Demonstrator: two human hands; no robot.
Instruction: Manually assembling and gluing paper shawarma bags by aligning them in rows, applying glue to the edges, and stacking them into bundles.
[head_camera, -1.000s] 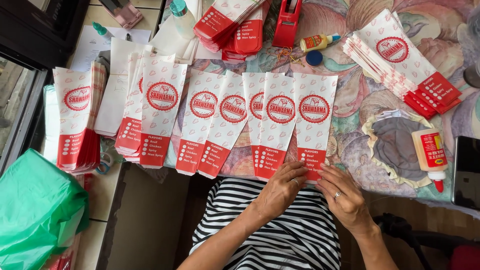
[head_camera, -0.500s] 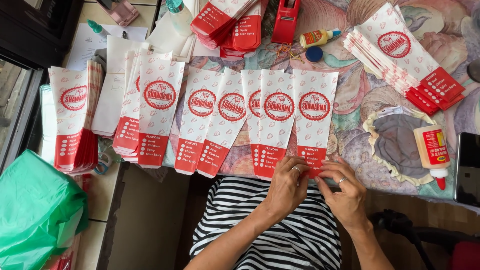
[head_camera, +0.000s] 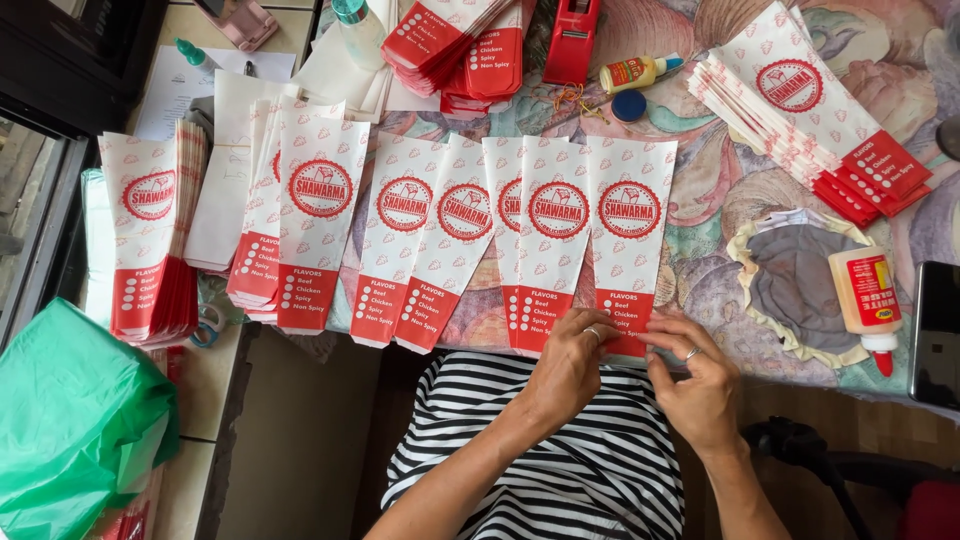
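Note:
Several white paper bags with red round marks and red bottoms lie side by side along the table's near edge. My left hand and my right hand both pinch the red lower end of the rightmost paper bag, fingers pressing its fold. The neighbouring bag overlaps it on the left. Both hands wear a ring. Below them is my black-and-white striped top.
Stacks of the same bags lie at the far left, top middle and top right. A glue bottle rests on a grey cloth; a small bottle, a red tape dispenser, a dark phone and a green plastic bag surround them.
Both hands have drawn closer together on the bottom of the rightmost bag. The right hand has risen from my lap to the bag's edge. The bags lie as before.

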